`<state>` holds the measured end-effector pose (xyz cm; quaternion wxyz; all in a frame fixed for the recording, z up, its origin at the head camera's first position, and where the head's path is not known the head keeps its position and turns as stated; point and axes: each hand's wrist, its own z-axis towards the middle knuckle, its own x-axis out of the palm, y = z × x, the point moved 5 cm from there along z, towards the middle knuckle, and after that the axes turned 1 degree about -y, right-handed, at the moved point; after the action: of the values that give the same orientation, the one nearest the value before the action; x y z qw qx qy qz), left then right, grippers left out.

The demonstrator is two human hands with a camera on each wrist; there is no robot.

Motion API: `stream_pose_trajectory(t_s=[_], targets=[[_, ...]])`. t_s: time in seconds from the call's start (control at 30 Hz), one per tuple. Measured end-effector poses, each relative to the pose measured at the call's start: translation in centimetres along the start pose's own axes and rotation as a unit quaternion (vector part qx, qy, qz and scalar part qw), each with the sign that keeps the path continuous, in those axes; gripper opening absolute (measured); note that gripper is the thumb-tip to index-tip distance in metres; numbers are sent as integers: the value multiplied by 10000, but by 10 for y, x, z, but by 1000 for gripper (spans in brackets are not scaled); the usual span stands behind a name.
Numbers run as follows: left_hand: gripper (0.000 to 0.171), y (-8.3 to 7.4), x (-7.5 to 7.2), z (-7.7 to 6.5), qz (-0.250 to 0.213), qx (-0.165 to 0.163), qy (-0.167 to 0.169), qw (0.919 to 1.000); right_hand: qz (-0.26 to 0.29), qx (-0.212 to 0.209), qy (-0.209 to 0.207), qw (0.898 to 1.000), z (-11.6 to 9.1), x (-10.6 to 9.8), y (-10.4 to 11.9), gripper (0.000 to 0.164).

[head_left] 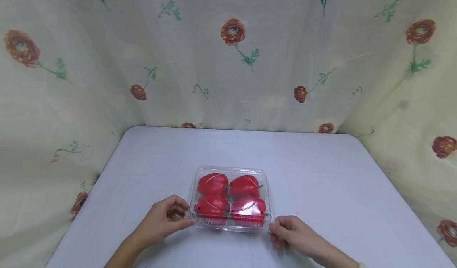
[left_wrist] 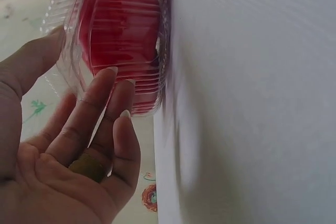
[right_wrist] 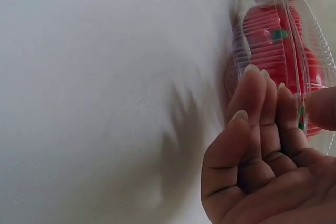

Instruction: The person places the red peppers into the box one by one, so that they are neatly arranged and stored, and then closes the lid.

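Observation:
A clear plastic clamshell box [head_left: 232, 169] lies on the table with several red bell peppers [head_left: 213, 184] inside, green stems showing. Its lid covers the peppers; whether it is latched I cannot tell. My left hand [head_left: 160, 220] pinches the box's left rim near the front corner. In the left wrist view the thumb lies on one side of the ribbed box [left_wrist: 126, 40], with fingers on the other. At the front right corner my right hand [head_left: 294, 234] pinches the rim. In the right wrist view, that rim lies between thumb and curled fingers [right_wrist: 249, 95].
The white table [head_left: 307, 173] has rounded far corners. Behind it and along both sides hangs a pale curtain [head_left: 275, 81] printed with orange-brown flowers. A broad ring [left_wrist: 88, 168] sits on one finger of the left hand.

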<state>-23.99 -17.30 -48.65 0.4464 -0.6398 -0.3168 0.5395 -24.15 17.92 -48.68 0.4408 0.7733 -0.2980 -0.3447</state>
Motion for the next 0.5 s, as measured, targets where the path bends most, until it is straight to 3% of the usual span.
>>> stream_pose_trajectory(t_s=[0.23, 0.5], targets=[[41, 2, 3, -3, -30, -131, -143, 9998, 124, -28, -292, 9995, -2, 0, -3, 34], [29, 0, 6, -9, -23, 63, -370, 9993, 80, -1, -620, 9980, -4, 1, -6, 33]])
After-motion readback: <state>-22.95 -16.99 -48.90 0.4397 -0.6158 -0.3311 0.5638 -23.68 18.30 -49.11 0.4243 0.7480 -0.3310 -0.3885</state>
